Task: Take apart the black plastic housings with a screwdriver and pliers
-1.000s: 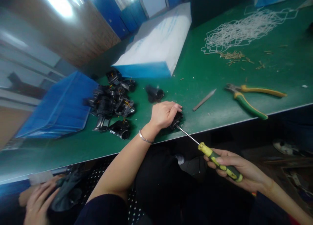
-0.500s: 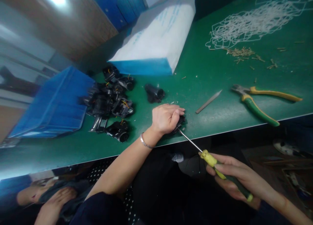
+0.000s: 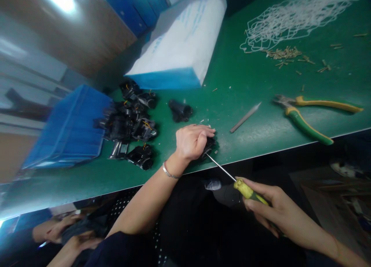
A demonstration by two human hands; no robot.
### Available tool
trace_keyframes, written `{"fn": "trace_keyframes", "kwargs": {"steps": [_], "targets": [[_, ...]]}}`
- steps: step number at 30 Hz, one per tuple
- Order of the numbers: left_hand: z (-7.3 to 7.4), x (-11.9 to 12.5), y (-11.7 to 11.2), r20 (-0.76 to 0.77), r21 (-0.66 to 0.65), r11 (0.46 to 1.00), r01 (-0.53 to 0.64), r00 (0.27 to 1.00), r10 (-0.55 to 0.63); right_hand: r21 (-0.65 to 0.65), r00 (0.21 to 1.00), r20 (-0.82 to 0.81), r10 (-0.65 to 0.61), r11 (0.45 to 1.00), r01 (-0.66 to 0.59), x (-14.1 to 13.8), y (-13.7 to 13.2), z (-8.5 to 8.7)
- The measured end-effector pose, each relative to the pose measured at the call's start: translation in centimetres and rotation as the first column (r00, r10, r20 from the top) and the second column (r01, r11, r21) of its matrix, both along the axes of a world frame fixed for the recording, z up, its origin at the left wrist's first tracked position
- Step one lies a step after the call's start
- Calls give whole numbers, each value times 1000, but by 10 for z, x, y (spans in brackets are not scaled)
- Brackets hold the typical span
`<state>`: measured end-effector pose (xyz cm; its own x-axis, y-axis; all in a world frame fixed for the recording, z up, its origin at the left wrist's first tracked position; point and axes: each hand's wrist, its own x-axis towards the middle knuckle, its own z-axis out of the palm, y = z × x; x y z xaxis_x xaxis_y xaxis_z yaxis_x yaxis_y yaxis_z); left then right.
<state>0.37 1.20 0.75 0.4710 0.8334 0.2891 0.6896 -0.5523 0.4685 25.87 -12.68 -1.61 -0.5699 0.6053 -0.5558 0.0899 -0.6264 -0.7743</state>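
Note:
My left hand (image 3: 191,142) is closed over a small black plastic part (image 3: 209,145) and presses it on the green table near the front edge. Most of that part is hidden under the palm and fingers. My right hand (image 3: 269,207) grips a screwdriver (image 3: 242,186) by its yellow and dark green handle. The metal shaft points up and left, and its tip meets the black part beside my left thumb. Just behind my left hand lies a black tubular piece (image 3: 180,110). To the right of that hand rests a thin pointed grey tool (image 3: 245,118).
Black plastic assemblies (image 3: 130,120) are heaped at the left beside a blue bin (image 3: 68,127). A white and blue sack (image 3: 179,42) lies behind. At right are cutting pliers (image 3: 307,114), scattered screws (image 3: 285,53) and tangled white cord (image 3: 298,21). Another person's hands (image 3: 69,236) show lower left.
My right hand has turned around the screwdriver handle, now covering its rear end. The tip stays at the black part under my left hand. The whole view has shifted slightly.

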Motion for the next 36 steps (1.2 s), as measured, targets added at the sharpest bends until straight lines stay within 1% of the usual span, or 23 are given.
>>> {"fn": "trace_keyframes", "kwargs": {"steps": [3,5,6,7,9,11,13,16,17,18,19,20,21,23,25,26,27,28,29,31,32,34,36], "targets": [[1,-2,-4,-9,-7,1000,-26,1000,26,85,993,118,29,996,-39,-2,-1,3],[3,-2,-7,-17,-9,999,-36,999,36,217,980,194,29,973,-72,-3,-2,4],[3,-2,-8,-24,-10,999,-45,999,44,316,974,226,11,945,-84,-3,-3,4],[4,-2,-9,-33,-12,998,-59,998,58,422,967,253,-11,901,-101,-4,-3,4],[5,-2,-10,-65,-25,995,-97,993,95,606,948,313,-52,780,-157,-4,-5,1],[7,-2,-11,-102,-44,989,-144,985,139,706,909,410,-76,657,-263,-4,-8,-1],[8,-2,-12,-134,-59,981,-187,975,177,742,839,531,-115,541,-396,-3,-10,-4],[8,-3,-13,-167,-42,967,-251,956,241,734,703,669,-240,366,-573,-2,-11,-7],[8,-3,-13,-177,-31,963,-268,950,258,722,666,691,-283,328,-610,-1,-11,-7],[8,-2,-14,-186,-20,960,-281,944,272,714,643,700,-310,312,-627,0,-10,-7],[8,-2,-14,-191,-12,956,-292,940,284,716,644,698,-312,325,-618,0,-8,-6],[8,-2,-15,-195,-8,954,-301,936,294,724,673,685,-280,367,-584,1,-6,-5],[8,-1,-15,-197,-6,951,-310,932,303,731,724,653,-223,435,-526,3,-3,-3],[7,0,-16,-200,-3,945,-328,926,320,697,859,507,-69,619,-361,8,4,2],[7,0,-16,-201,3,942,-336,923,330,529,962,270,45,828,-188,15,11,6],[7,0,-16,-201,7,942,-335,922,330,392,989,141,51,914,-103,19,13,8],[7,0,-16,-201,11,943,-334,923,329,235,1000,17,16,972,-19,22,15,8],[7,-1,-16,-202,14,943,-333,923,328,71,995,-89,-50,996,56,25,16,8],[6,-1,-16,-203,17,943,-332,923,328,-82,977,-167,-130,990,117,27,16,6],[6,-1,-16,-204,19,944,-329,923,326,-311,934,-246,-259,934,177,27,15,1],[6,-1,-16,-203,20,945,-327,924,324,-380,923,-259,-283,909,172,25,15,-1],[5,-1,-16,-200,26,947,-321,926,320,-398,934,-251,-253,907,138,19,13,-5],[5,0,-16,-197,37,946,-322,926,323,-232,971,-186,-150,967,105,13,12,-5]]}}
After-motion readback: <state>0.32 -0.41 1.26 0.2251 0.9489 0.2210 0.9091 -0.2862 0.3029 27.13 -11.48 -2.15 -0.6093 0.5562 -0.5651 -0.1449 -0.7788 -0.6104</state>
